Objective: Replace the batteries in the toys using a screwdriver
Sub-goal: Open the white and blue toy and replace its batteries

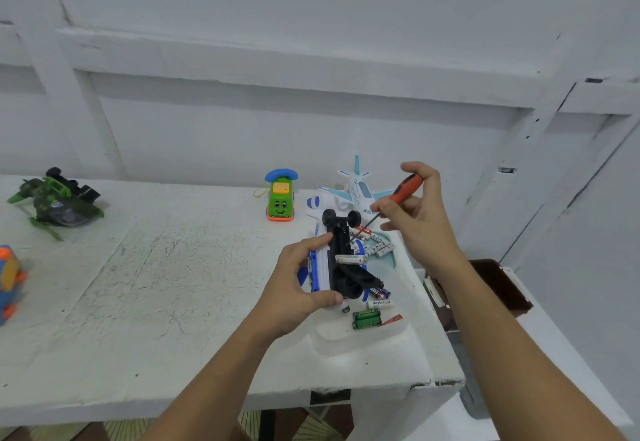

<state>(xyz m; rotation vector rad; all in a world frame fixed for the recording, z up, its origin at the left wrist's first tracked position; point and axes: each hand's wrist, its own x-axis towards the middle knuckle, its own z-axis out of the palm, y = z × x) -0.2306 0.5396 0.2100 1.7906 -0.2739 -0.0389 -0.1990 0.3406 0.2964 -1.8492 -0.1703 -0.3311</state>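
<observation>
Likely cover-screw step, with left hand (298,285) clamped round upturned toy plane (323,260), right hand (415,219) pinching screwdriver (403,191) over it; seat tip square next.

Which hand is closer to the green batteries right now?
Left. The left hand grips the white and blue toy just beside the green batteries; the right hand is raised farther back, holding the screwdriver.

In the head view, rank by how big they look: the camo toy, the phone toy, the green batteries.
Largest first: camo toy, phone toy, green batteries. The batteries look smallest despite lying nearer the camera.
</observation>
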